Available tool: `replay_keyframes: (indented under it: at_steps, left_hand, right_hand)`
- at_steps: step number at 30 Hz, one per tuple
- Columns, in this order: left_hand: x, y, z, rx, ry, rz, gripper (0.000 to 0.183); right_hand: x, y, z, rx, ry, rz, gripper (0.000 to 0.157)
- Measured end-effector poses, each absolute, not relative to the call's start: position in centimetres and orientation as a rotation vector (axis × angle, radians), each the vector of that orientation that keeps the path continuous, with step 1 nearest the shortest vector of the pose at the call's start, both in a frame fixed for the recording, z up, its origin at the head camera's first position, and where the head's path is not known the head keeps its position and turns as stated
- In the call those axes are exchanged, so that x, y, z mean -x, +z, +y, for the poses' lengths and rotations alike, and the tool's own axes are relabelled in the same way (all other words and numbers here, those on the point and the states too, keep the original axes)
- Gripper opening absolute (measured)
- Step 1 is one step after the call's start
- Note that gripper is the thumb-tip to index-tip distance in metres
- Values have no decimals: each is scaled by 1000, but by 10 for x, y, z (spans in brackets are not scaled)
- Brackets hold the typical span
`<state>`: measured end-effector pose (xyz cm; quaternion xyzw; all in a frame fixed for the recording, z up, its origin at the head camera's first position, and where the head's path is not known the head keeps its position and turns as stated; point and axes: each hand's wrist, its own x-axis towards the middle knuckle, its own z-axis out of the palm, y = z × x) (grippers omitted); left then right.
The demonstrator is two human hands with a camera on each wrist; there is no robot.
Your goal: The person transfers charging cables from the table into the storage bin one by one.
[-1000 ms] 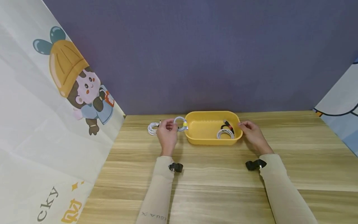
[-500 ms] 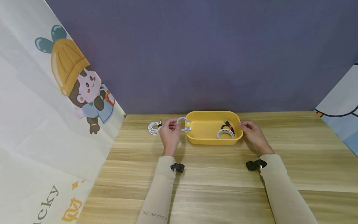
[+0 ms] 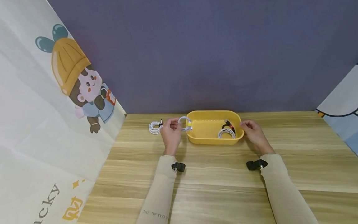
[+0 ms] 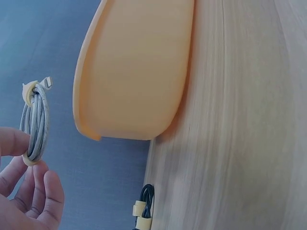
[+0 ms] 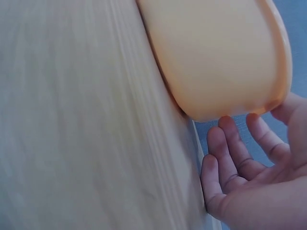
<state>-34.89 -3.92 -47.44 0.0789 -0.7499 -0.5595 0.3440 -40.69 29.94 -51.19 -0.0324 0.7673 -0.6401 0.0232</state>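
Note:
My left hand pinches a coiled white cable between thumb and fingers. A yellow band is wrapped round this coil, and in the head view it overlaps the left rim of a yellow plastic basket; in the left wrist view it hangs apart from the basket. At the basket's right end, my right hand pinches the rim, thumb at the edge and fingertips against the outer wall. Inside, toward the right, lie a coiled white cable and a black cable with a red band.
Left of my left hand, another coiled white cable with a black tie lies on the wooden table. A dark coiled cable with pale bands shows low in the left wrist view. A dark blue panel rises behind the table.
My left hand has moved a little to the right with the coiled cable, which now overlaps the basket's left rim. My right hand keeps its place at the basket's right end.

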Motion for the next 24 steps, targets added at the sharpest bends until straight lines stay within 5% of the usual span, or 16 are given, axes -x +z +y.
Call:
replay_keyframes:
  at_steps: [9,24]
  left_hand:
    - [349,-473,-35,-193,-1466,-1951,15]
    - [349,-474,-28,-174,-1445,-2003,15]
  right_hand:
    - [409,-511,300,186,-1967,2411,60]
    - [407,-509,298,173,-1824,2546,55]
